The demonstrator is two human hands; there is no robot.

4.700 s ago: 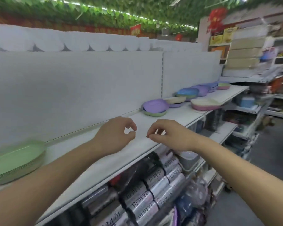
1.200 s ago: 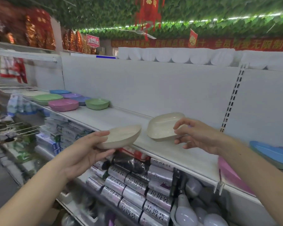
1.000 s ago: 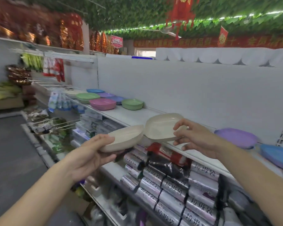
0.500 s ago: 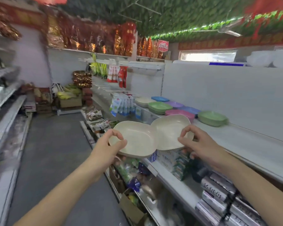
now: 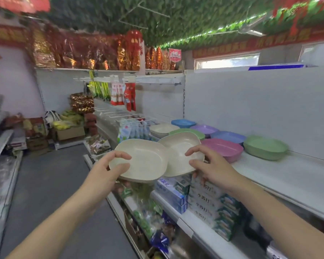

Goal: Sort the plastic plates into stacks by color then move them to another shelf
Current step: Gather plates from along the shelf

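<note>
Holding a cream plate in each hand, you stood in the shop aisle facing along the white shelf [image 5: 297, 176]. Your left hand [image 5: 108, 170] pinched the near rim of the left cream plate [image 5: 140, 158], thumb curled over the top edge and the other fingers underneath. Your right hand [image 5: 209, 165] pinched the right cream plate [image 5: 180, 152] at its near right corner, thumb and forefinger lying over the rim. Both plates were held in the air just off the front edge of the shelf, open side up and tilted a little toward you, and the left plate's rim overlapped the right one's where they met.

Further along the shelf sat the other plates, sorted by color: a pink stack [image 5: 223, 148] just beyond your right hand, a green stack [image 5: 265, 147] to its right near the back panel, then a blue plate [image 5: 228, 137], a purple plate [image 5: 204, 129], another green stack [image 5: 187, 132] partly hidden behind the right plate, a cream stack [image 5: 162, 129] and a far blue plate [image 5: 182, 123]. On the lower shelf below your hands stood boxed goods [image 5: 211, 200] with printed labels.
</note>
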